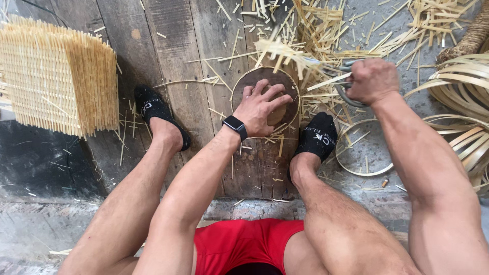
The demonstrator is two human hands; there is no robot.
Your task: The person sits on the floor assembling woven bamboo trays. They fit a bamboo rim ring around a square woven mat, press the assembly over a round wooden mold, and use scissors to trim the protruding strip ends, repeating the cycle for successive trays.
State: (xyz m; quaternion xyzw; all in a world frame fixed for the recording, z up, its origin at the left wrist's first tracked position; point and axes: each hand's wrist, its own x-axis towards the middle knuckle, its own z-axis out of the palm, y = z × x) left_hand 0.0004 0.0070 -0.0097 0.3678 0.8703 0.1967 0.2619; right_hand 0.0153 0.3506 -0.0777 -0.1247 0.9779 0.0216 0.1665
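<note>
Floor (168,46) is worn dark wood planks, grey concrete at the right and along the bottom edge. Cut cane strips (326,30) litter the upper middle and upper right. Woven cane panel (56,76) sits upper left; coiled cane bands (463,91) crowd the right edge; a loose cane hoop (364,147) lies right of centre. Open floor mostly centre-left, between the panel and the round piece. Person seated, red shorts, black socks planted either side of the work. Left hand (262,107), watch on the wrist, fingers spread flat on a round wooden disc (265,97) at frame centre, pressing, not clasping. Right hand (372,81) upper right, grip closed round metal shears (341,71); blades meet a tuft of strips (277,51) just above the disc.
</note>
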